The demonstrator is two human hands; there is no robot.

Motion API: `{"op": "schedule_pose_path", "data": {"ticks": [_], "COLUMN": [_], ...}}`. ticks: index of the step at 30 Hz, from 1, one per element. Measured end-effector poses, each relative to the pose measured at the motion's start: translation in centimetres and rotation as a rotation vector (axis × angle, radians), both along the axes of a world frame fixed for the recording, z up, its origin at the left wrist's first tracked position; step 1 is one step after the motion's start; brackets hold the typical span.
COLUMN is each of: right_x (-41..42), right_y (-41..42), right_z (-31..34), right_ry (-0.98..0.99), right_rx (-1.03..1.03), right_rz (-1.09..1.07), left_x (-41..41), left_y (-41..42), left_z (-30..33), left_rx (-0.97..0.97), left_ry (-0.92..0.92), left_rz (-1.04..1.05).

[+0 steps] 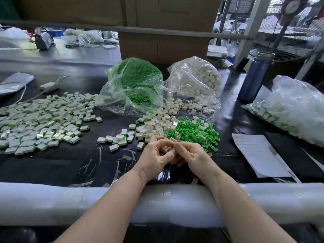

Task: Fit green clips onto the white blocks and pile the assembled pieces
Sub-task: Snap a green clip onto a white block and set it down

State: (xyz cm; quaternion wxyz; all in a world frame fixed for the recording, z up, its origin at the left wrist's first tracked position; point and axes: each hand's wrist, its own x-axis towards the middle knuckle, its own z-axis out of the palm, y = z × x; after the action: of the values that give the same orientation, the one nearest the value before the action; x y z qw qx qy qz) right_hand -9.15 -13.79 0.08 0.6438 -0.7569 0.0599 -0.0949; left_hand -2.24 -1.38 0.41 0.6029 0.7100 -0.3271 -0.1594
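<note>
Far left on the black worktable (52,165): a broad spread pile of assembled white blocks with green clips fitted (42,120), lying flat and loosely overlapped. Just right of that, a small scatter of finished pieces (121,139) near the middle of the table. Behind, a clear plastic bag of loose green clips (135,81), mouth open toward the near side, and beside it on the right a clear plastic bag of bare white blocks (196,79), some spilled out in front. Nearer, a heap of unassembled white blocks (156,127) touching a heap of loose green clips (196,132) on its right. In front of these heaps, left hand (156,155) and right hand (191,155) brought together, fingertips meeting, fingers curled around a small pale piece (172,151) between them; mostly hidden by the fingers, so clip or block could not be told. Forearms laid across the white foam-wrapped table edge (52,200). Further right, a handwritten sheet of white paper (259,155), a tall dark blue metal bottle (254,78) behind it, and at far right a large clear bag of assembled pieces (291,109).
</note>
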Motion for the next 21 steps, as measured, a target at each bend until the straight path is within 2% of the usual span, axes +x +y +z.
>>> {"op": "schedule_pose_path", "data": {"ticks": [6, 21], "right_x": [0.05, -0.11], "right_y": [-0.06, -0.18], "right_z": [-0.05, 0.04], "right_ry": [0.021, 0.015], "right_rx": [0.074, 0.052], "right_rz": [0.016, 0.018], "left_x": [-0.01, -0.02], "left_y": [0.0, 0.02], "left_z": [0.04, 0.01], "left_rx": [0.016, 0.086], "left_ry": [-0.002, -0.074], "left_rz": [-0.018, -0.075]}}
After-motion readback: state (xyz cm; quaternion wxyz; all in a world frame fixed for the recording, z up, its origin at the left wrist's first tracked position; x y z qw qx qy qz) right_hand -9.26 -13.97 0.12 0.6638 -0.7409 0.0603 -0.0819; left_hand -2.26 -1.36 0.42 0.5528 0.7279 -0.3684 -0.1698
